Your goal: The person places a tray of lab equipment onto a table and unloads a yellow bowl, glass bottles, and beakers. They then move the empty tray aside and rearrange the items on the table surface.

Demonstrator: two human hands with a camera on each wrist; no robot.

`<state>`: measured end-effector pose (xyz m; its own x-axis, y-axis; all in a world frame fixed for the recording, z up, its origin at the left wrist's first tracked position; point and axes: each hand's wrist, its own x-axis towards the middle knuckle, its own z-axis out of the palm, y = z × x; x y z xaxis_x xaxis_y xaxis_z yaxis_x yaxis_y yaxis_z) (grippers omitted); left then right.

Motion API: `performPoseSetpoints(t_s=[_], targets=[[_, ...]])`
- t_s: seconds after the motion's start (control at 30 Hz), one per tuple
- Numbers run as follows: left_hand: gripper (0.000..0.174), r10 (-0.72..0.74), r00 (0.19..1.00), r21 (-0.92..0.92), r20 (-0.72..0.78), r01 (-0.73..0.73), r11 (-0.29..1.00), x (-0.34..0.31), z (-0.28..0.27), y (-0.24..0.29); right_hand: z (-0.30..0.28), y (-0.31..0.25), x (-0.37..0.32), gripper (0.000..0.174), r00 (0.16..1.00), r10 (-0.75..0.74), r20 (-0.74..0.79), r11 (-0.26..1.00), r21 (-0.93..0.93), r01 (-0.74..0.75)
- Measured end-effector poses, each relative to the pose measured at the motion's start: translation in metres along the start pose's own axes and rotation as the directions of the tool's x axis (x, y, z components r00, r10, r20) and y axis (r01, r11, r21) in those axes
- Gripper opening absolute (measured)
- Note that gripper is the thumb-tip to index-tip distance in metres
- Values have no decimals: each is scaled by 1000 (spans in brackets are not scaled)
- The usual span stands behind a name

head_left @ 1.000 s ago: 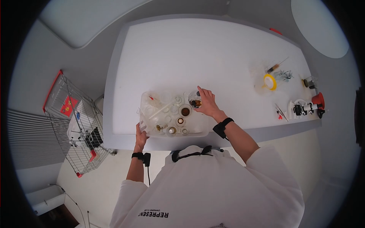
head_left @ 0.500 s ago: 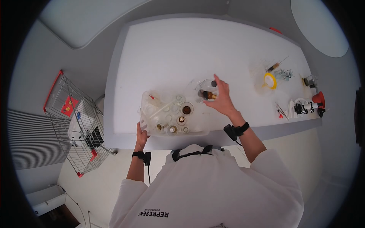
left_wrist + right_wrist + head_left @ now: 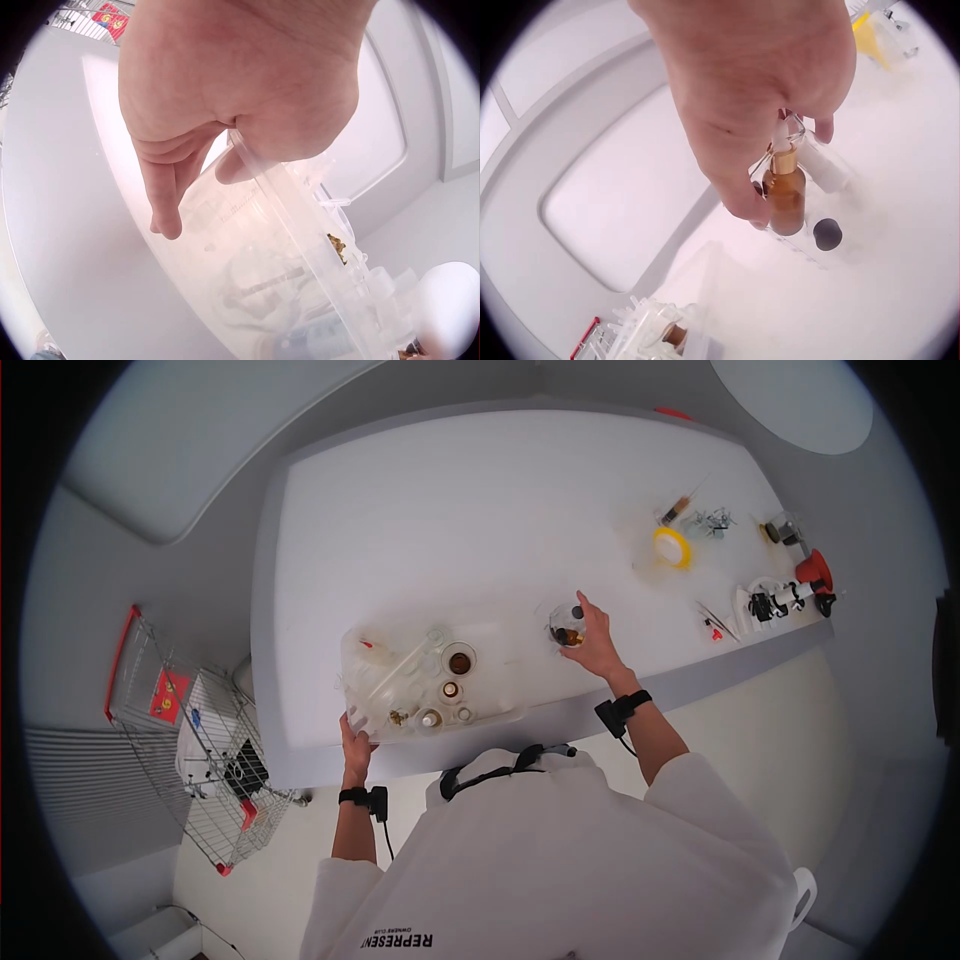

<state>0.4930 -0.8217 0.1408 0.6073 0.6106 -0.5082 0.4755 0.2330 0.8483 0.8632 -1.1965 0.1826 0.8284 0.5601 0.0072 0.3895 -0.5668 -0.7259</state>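
My left hand [image 3: 356,748] grips the left end wall of a translucent plastic bin [image 3: 505,705]; in the left wrist view the thumb lies inside the rim and the fingers outside. The bin holds several clear and brown glass vessels, among them a brown bottle [image 3: 459,662]. To the right of the bin, my right hand [image 3: 602,652] holds a clear glass beaker [image 3: 556,618] from above, its fingers spread around the rim. Inside the beaker are an amber dropper bottle [image 3: 785,201] with a gold collar and a black round piece [image 3: 828,235].
At the table's right stand a white microscope [image 3: 765,603], a yellow-rimmed container [image 3: 672,547], a syringe-like item [image 3: 677,510] and tweezers [image 3: 720,622]. Small clear pieces [image 3: 712,522] lie near them. A wire shopping cart [image 3: 190,750] stands off the table's left side.
My right hand has carried the beaker from the bin's right end out to the right. My left hand keeps its hold on the bin. The head view has turned slightly.
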Motion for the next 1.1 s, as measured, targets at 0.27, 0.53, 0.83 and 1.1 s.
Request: performPoseSetpoints(t_s=[0.27,0.53,0.83,1.1], targets=[[68,-8,1000,-14,25,8,1000,3,-5,-4,-12,13,2,111,985,-6,171,988,154,-21],[69,67,997,3,41,-67,998,3,-5,-8,-21,13,13,98,960,62,275,992,-124,-29],[57,21,999,-162,-33,-26,987,-3,6,-10,7,25,8,51,975,223,-21,975,30,-222],[46,-123,987,-471,-104,60,880,-2,15,-5,25,53,20,41,994,93,-54,986,145,-84]])
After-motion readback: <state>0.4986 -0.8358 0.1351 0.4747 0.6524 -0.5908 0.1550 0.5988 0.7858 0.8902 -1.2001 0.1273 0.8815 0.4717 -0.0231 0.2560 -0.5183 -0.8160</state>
